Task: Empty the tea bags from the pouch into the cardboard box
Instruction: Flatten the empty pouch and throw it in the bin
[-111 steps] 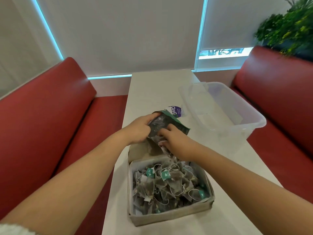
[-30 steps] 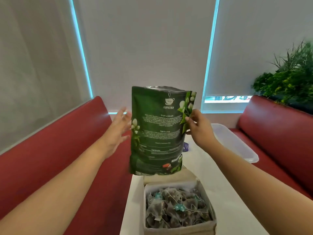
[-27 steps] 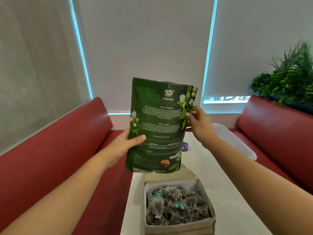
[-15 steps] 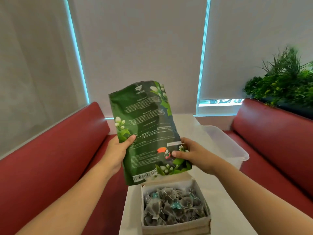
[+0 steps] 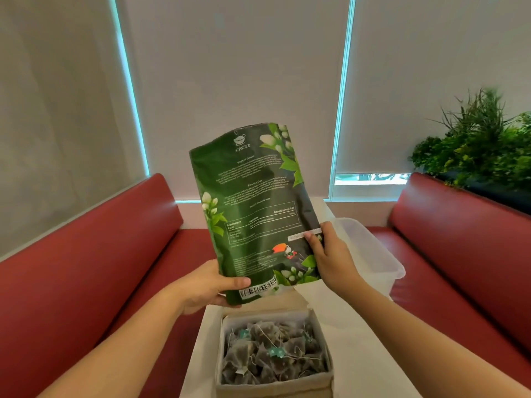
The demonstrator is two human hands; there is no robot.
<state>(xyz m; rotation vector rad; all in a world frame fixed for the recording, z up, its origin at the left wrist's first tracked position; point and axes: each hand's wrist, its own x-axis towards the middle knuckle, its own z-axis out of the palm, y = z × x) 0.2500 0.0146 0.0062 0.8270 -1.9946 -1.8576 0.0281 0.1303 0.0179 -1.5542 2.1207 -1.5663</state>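
- Head view: two hands hold a green pouch (image 5: 255, 208) up in the air, above the far end of the cardboard box (image 5: 275, 389).
- The left hand (image 5: 201, 285) grips the pouch's bottom left corner, thumb on the front by the barcode.
- The right hand (image 5: 330, 259) pinches the pouch's right edge, lower down, with the thumb on the printed side.
- The pouch stands nearly upright and leans a little to the left. Its printed side, with white flowers and a small bird, faces the camera.
- The cardboard box sits on the white table (image 5: 359, 354), close to the person. It is full of tea bags (image 5: 273, 351) with strings and little teal tags.
- A clear plastic tub (image 5: 370, 254) sits on the table behind the right hand.
- Red seats (image 5: 86, 268) are on both sides, and a green plant (image 5: 482, 147) is at the right.
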